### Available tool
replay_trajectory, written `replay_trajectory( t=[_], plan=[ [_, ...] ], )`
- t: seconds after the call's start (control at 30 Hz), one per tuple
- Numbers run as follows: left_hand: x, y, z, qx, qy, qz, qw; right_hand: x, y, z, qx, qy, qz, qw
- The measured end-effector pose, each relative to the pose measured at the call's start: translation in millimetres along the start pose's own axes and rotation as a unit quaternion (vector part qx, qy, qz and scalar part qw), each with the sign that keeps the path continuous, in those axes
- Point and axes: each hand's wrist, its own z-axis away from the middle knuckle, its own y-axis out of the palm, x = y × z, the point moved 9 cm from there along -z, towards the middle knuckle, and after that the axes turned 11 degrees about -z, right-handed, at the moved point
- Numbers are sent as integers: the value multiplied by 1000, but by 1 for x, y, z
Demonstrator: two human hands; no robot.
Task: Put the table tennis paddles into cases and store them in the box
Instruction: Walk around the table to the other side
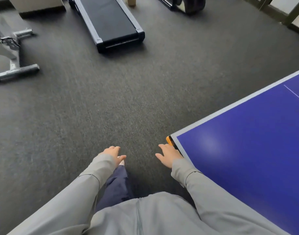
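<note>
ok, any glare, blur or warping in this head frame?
Head view: soft glare patch on the blue table tennis table; dark carpet floor smeared by motion blur; wide-angle bending at the edges, black treadmill leaning; left hand and right hand fairly sharp.

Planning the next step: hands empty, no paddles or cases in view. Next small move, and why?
Probably turn right toward the blue table: both the left hand and right hand are open and hold nothing, and only the table's bare corner shows, so the paddles must lie out of frame.
</note>
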Motion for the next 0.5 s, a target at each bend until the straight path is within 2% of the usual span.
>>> replay_trajectory(
  t=[0.3, 0.5],
  plan=[
    [29, -144, -168, 2, 63, -70, 996, 50, -76, -142, -28, 82, -56, 995],
    [5, -218, -235, 12, 126, -137, 982, 61, -125, -187, -62, 134, -104, 983]
  ],
)
